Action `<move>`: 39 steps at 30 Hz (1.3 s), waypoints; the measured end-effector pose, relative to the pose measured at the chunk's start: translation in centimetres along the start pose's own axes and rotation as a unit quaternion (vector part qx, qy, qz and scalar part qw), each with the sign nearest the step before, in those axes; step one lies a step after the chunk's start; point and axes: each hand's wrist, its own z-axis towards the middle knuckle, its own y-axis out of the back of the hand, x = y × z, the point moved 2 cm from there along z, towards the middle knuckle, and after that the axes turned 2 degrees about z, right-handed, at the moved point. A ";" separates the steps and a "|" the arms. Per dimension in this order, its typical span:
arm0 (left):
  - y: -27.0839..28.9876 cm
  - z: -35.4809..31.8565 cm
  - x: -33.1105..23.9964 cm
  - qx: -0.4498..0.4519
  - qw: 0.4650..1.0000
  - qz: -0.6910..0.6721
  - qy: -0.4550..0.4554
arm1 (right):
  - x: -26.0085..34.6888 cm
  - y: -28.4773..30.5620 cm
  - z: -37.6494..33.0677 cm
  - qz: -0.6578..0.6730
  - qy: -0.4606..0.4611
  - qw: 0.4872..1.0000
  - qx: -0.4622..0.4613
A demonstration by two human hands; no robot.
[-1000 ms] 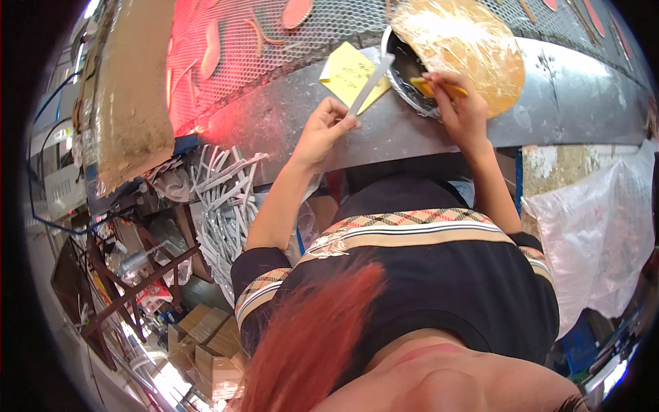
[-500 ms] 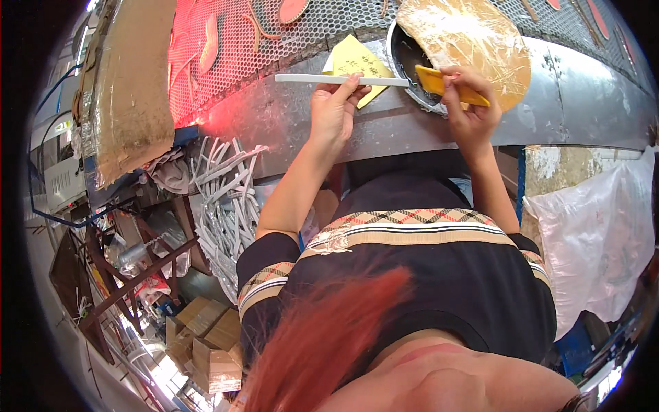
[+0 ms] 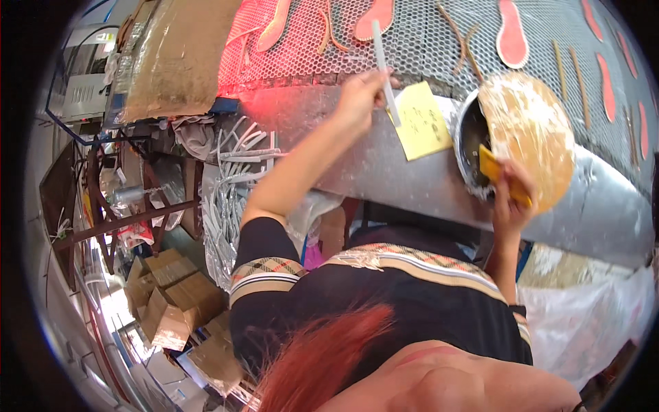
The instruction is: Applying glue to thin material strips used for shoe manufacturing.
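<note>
Grey strip (image 3: 385,72) was not yet laid.
Left hand (image 3: 364,99) pinched it; right hand (image 3: 513,191) gripped yellow scraper (image 3: 489,165) at pot (image 3: 459,152); soles (image 3: 513,42) already lay on mesh (image 3: 419,51).

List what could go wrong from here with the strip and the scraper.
The left hand pinches the pale strip, whose upper end overlaps a pink insole in view; if lowered, it might knock that piece.
The right hand holds the yellow scraper at the bowl's opening; a slip could drop it in.
The plastic-wrapped round board covers only part of the bowl, so a bump from the right hand might shift it.
</note>
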 end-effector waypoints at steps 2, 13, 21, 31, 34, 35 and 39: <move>4.5 7.8 -1.4 -0.035 0.999 -0.026 0.000 | 0.1 0.7 0.9 -0.029 -0.044 0.998 0.028; 37.3 37.4 -10.6 -0.316 0.877 -0.337 -0.131 | 3.0 2.6 5.7 -0.116 -0.250 0.961 0.002; 40.0 33.7 -13.0 -0.402 0.897 0.183 0.008 | 4.1 3.0 8.5 -0.143 -0.398 0.906 0.005; 28.1 21.4 -10.1 -0.030 0.976 -0.175 -0.129 | 3.3 3.8 4.5 -0.183 -0.155 0.967 0.091; 23.7 12.6 -5.9 -0.036 0.994 -0.075 -0.064 | 2.5 1.3 3.5 -0.167 -0.114 0.971 0.130; 22.3 8.7 -6.3 -0.018 0.996 -0.056 -0.072 | 3.2 1.1 2.4 -0.137 -0.104 0.981 0.094; 16.3 -2.5 -9.9 0.056 0.979 0.177 -0.083 | 1.0 2.2 -1.6 -0.191 -0.032 0.981 0.031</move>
